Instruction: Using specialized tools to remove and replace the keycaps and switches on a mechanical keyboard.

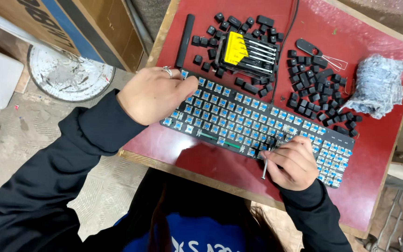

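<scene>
A stripped keyboard (257, 123) lies slantwise on the red counter (388, 154), its blue switches bare and only a few black caps left near its middle. The left hand (152, 95) rests curled on the keyboard's upper left corner, thumb along the edge, steadying it; its grip is pressed down on the frame rather than pinching anything. The right hand (295, 161) sits at the lower edge, its grip closed around a thin metal tool (264, 170) whose shaft sticks out below the fingers.

The keyboard looks stiff and moderately heavy, a flat slab best held by its frame edges; the exposed switch stems seem fragile and should not bear a squeeze. The loose keycaps (320, 93) are light, hard and smooth, likely to scatter if nudged.

A screwdriver set (248, 53) in a black holder with a yellow label lies among the caps at the top. A long black bar (185, 39) lies to its left, a wire keycap puller (325, 56) to its right, and a crumpled grey cloth (378, 84) near the far edge. Cardboard boxes (85, 28) with blue print stand on the floor.
</scene>
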